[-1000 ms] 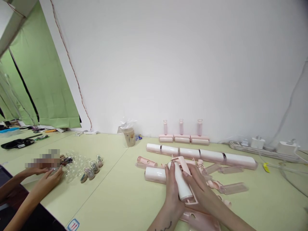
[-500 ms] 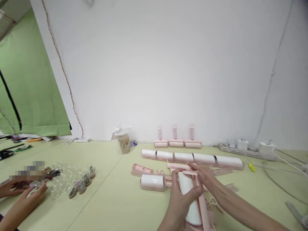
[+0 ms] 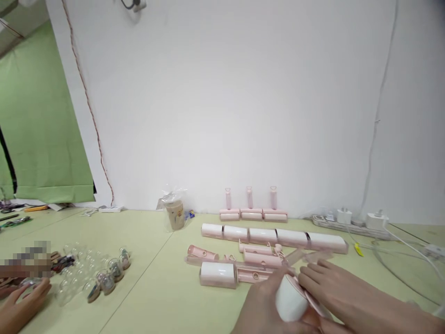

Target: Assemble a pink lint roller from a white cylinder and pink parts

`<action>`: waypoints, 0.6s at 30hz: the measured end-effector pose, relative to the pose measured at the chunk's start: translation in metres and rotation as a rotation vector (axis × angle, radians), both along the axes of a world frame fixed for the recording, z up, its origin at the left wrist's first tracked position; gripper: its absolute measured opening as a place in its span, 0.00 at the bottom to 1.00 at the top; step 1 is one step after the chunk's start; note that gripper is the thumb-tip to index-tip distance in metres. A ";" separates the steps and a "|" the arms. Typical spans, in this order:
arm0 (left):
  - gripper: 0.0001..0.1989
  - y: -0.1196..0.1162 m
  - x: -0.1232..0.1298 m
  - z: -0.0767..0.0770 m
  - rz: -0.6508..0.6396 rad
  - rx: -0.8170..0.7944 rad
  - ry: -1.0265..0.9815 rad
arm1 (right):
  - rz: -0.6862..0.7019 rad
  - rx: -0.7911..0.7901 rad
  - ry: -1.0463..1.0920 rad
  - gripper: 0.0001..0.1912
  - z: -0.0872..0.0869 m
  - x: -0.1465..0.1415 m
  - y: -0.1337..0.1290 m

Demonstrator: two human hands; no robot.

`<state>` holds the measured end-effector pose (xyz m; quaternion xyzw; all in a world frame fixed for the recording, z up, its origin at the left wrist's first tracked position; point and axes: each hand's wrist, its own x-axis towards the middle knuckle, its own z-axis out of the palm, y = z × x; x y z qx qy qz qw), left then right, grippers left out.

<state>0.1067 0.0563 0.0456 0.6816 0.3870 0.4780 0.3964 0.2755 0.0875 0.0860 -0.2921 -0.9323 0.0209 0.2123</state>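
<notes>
Roller [image 3: 291,304] sits gripped between left hand [image 3: 266,308] and right hand [image 3: 332,290], apparently closed around its pink frame.

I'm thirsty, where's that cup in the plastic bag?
The cup stands at the back of the table, against the white wall, left of the three upright pink rollers.

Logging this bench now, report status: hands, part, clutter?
Both hands, left hand and right hand, grip the white roller. Loose pink parts on the table just ahead.
</notes>
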 end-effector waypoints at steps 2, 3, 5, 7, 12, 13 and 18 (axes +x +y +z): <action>0.21 -0.006 -0.004 0.006 -0.050 0.006 0.020 | 0.066 -0.072 -0.072 0.08 0.002 0.002 -0.005; 0.22 -0.008 -0.006 0.008 -0.061 -0.001 0.033 | 0.081 -0.105 -0.102 0.08 0.003 0.003 -0.007; 0.23 -0.011 -0.008 0.010 -0.071 -0.027 0.065 | 0.073 -0.152 -0.140 0.08 0.006 0.004 -0.012; 0.23 -0.012 -0.009 0.010 -0.081 -0.068 0.099 | 0.061 -0.191 -0.168 0.08 0.008 0.005 -0.014; 0.22 -0.013 -0.012 0.006 -0.103 -0.070 0.163 | 0.045 -0.312 -0.177 0.08 0.012 0.005 -0.015; 0.22 -0.013 -0.013 0.006 -0.110 -0.053 0.177 | 0.039 -0.345 -0.175 0.07 0.013 0.006 -0.013; 0.22 -0.011 -0.013 0.006 -0.067 -0.062 0.221 | 0.009 -0.560 -0.201 0.07 0.021 0.008 0.003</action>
